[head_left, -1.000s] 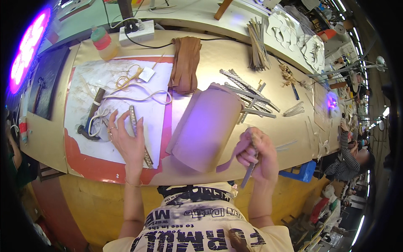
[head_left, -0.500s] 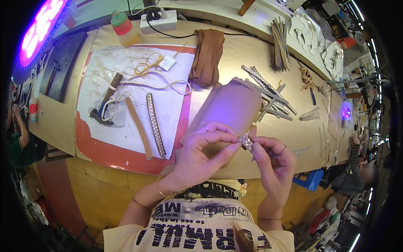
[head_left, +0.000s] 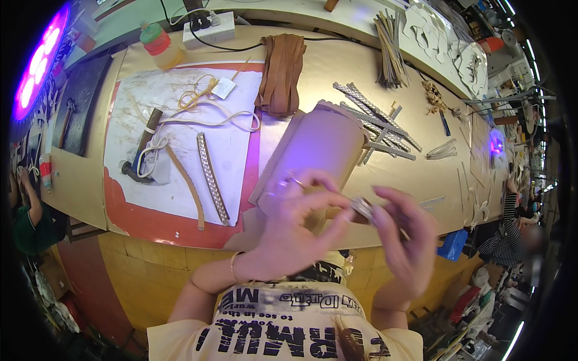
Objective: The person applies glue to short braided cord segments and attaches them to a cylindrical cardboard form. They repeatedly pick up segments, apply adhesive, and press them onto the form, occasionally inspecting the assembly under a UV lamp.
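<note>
Over the front edge of the bench I hold a short silvery braided strip (head_left: 362, 208). My left hand (head_left: 298, 225) pinches its left end between thumb and fingertips. At its other end is my right hand (head_left: 409, 240), the thumb against the strip and the index finger raised off it; motion blurs this hand, and its lower fingers are partly hidden. Just beyond my hands lies a bulky roll of brown sheet (head_left: 322, 141). Several braided strips (head_left: 379, 120) are heaped to the right of the roll.
On the left, a white sheet (head_left: 180, 192) bears a hammer (head_left: 143, 147), a pale cord (head_left: 223, 108), a tan strip (head_left: 188, 186) and a braid-covered strip (head_left: 211, 180). Farther back are brown leather strips (head_left: 281, 75), a bottle (head_left: 159, 47) and a power strip (head_left: 209, 30). Other people sit at both sides.
The right index finger has lifted from the braided strip, and the right hand has shifted slightly right. The strip has turned in my fingers. The whole view has shifted slightly.
</note>
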Demonstrator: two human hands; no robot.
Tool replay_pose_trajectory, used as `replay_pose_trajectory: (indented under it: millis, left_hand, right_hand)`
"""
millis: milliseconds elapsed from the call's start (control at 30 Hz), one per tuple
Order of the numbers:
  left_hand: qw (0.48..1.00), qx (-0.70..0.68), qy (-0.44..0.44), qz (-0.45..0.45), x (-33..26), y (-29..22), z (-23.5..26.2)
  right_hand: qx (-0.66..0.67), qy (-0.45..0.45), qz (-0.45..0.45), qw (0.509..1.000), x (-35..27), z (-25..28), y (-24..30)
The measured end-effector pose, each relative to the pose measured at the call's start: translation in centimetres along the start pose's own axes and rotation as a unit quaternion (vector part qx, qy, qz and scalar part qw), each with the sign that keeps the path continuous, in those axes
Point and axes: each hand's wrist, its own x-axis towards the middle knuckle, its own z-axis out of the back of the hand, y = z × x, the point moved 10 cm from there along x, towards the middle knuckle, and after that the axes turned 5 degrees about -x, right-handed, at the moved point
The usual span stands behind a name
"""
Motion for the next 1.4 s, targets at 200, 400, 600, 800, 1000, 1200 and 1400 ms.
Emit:
replay_pose_trajectory:
  millis: [200,400,600,800,1000,1200,1400]
  left_hand:
    - [0.962,0.253,-0.099,0.020,-0.4,4.0,5.1]
    - [0.974,0.197,-0.105,0.032,-0.2,5.1,5.1]
    - [0.965,0.236,-0.113,0.011,0.2,4.3,4.5]
    - [0.968,0.212,-0.137,0.010,0.3,4.7,5.2]
    - [0.960,0.203,-0.181,-0.070,-0.4,3.5,6.1]
    - [0.921,0.330,0.116,-0.174,-2.6,2.2,0.1]
    - [0.923,0.316,0.178,-0.130,-3.3,3.5,-1.2]
  right_hand:
    - [0.020,0.122,0.044,0.991,3.0,-8.4,-2.1]
    - [0.015,0.102,0.043,0.994,3.1,-8.5,-2.2]
    - [0.276,0.102,-0.097,0.951,3.9,-8.7,-5.5]
    - [0.354,-0.085,-0.062,0.929,5.0,-1.7,-6.1]
    - [0.182,-0.038,-0.039,0.982,2.4,-1.5,-5.4]
    - [0.166,0.057,-0.138,0.975,2.5,-3.8,-10.4]
    - [0.029,0.149,-0.113,0.982,0.8,-6.2,-12.5]
